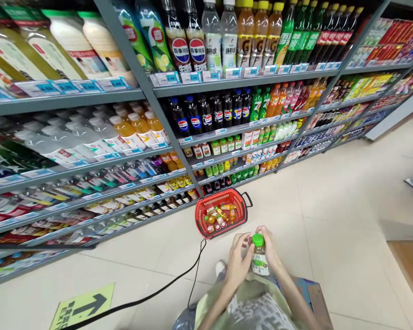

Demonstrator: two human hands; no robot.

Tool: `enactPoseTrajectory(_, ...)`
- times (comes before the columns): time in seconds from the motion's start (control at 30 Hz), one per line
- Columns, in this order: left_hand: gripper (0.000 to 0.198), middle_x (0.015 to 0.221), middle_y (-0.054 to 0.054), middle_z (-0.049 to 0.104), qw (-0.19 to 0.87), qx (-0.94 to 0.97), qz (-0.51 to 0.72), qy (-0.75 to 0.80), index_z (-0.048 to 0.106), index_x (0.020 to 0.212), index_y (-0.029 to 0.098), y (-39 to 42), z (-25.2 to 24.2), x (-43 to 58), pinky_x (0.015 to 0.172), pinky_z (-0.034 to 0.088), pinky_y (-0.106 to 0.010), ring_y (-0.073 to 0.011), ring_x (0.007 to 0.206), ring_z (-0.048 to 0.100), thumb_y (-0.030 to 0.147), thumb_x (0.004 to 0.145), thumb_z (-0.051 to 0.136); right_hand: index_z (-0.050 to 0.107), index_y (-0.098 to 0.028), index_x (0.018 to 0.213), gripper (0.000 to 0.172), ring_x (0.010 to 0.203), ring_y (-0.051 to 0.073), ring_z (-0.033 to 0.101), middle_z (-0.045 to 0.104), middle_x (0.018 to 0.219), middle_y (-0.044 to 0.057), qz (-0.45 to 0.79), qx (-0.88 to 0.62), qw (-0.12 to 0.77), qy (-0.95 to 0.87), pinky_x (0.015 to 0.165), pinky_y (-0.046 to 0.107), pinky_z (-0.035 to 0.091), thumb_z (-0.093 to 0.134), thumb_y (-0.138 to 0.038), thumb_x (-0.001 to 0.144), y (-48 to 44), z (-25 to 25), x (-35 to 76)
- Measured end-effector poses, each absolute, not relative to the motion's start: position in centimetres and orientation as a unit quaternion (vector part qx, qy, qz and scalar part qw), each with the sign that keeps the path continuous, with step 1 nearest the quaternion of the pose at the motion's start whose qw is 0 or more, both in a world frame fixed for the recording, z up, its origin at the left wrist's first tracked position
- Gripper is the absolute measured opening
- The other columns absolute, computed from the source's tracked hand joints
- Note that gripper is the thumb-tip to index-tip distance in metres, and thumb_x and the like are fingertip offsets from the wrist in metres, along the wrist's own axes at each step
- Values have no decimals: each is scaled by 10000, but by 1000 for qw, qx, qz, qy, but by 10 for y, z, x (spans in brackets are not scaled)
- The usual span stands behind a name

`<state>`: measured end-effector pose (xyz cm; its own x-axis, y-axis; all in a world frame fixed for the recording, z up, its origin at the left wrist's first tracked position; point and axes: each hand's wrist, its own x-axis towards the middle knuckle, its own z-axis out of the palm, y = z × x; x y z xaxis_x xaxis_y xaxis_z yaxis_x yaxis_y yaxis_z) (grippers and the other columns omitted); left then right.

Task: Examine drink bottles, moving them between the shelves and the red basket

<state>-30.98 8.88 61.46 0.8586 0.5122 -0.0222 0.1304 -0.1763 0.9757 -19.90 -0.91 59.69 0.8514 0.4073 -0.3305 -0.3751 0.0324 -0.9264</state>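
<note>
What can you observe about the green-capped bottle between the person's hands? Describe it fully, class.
The small bottle wears a bright green cap. Its body looks clear, probably plastic, with a pale label bearing green and dark print, too small to read. It is held roughly upright before the torso: the right hand against one side, the left hand at the other, its contact unclear.

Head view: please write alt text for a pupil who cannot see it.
A green-capped bottle is between a person's left hand and right hand. Beyond, a red basket with small bottles stands on the floor beside shelves of drinks.
</note>
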Motion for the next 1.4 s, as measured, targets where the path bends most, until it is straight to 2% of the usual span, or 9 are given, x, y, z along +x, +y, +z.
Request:
enactPoseTrajectory(0.1, 398, 1292, -97, 679, 594, 796, 41, 113, 674, 1356, 268, 99, 631, -268, 1071, 509, -419, -265, 1217, 623, 322, 963, 650, 731, -222, 819, 605, 838, 280, 698, 746, 838, 57, 286, -678, 675, -60, 825, 385, 568, 653, -822, 802, -22, 588, -174)
enactPoseTrajectory(0.23, 372, 1320, -86, 691, 561, 824, -79, 32, 762, 1214, 253, 105, 640, -203, 1161, 445, -420, -289, 1302, 597, 319, 850, 809, 767, -223, 870, 684, 944, 324, 706, 772, 899, 85, 314, -688, 649, -78, 916, 439, 558, 580, -878, 810, -41, 581, -125)
enactPoseTrajectory(0.4, 436, 1463, -106, 599, 525, 846, -90, 20, 741, 1226, 245, 74, 625, -122, 1217, 409, -418, -307, 1413, 532, 322, 810, 846, 773, -267, 907, 630, 949, 307, 723, 787, 943, 66, 312, -684, 651, -102, 886, 420, 570, 497, -833, 901, -66, 583, -46)
enactPoseTrajectory(0.57, 297, 1262, -117, 669, 437, 898, -38, -25, 761, 1114, 195, 39, 610, -50, 1135, 490, -425, -320, 1291, 598, 237, 822, 798, 791, -247, 855, 666, 941, 333, 740, 800, 910, 94, 290, -696, 649, -98, 921, 456, 575, 528, -858, 861, -91, 579, 27)
enactPoseTrajectory(0.73, 209, 1101, -50, 703, 380, 923, 42, 44, 779, 1064, 218, 58, 615, 8, 979, 547, -303, -210, 1075, 674, 203, 855, 783, 800, -238, 954, 633, 1078, 351, 746, 800, 1125, 143, 268, -712, 644, -73, 954, 475, 582, 637, -831, 806, -136, 574, 84)
enactPoseTrajectory(0.87, 246, 1122, -75, 721, 336, 931, 86, 118, 790, 1074, 202, 96, 627, 45, 1019, 528, -372, -248, 1121, 647, 163, 832, 809, 736, -214, 971, 713, 959, 343, 777, 806, 1097, 146, 298, -755, 583, -36, 863, 439, 580, 686, -872, 698, -184, 563, 109)
enactPoseTrajectory(1.1, 252, 1270, -50, 739, 256, 912, 156, 279, 787, 1129, 247, 176, 662, 78, 1021, 511, -409, -276, 1156, 629, 219, 878, 777, 673, -198, 1084, 878, 1075, 357, 754, 783, 1196, 162, 365, -750, 550, 41, 917, 424, 555, 676, -937, 611, -243, 543, 100)
enactPoseTrajectory(1.2, 326, 1346, -62, 721, 231, 882, 182, 368, 758, 1213, 251, 216, 669, 91, 1024, 516, -392, -279, 1184, 651, 254, 888, 771, 674, -200, 1076, 868, 1075, 366, 752, 780, 1199, 160, 362, -742, 561, 62, 918, 437, 556, 693, -930, 609, -251, 542, 90)
enactPoseTrajectory(1.4, 383, 1243, -103, 773, 210, 818, 177, 505, 760, 1219, 213, 283, 659, 120, 1007, 545, -389, -304, 1168, 712, 248, 839, 798, 668, -201, 1125, 786, 1102, 354, 746, 768, 1240, 150, 348, -709, 607, 85, 962, 449, 556, 702, -867, 710, -252, 531, 83)
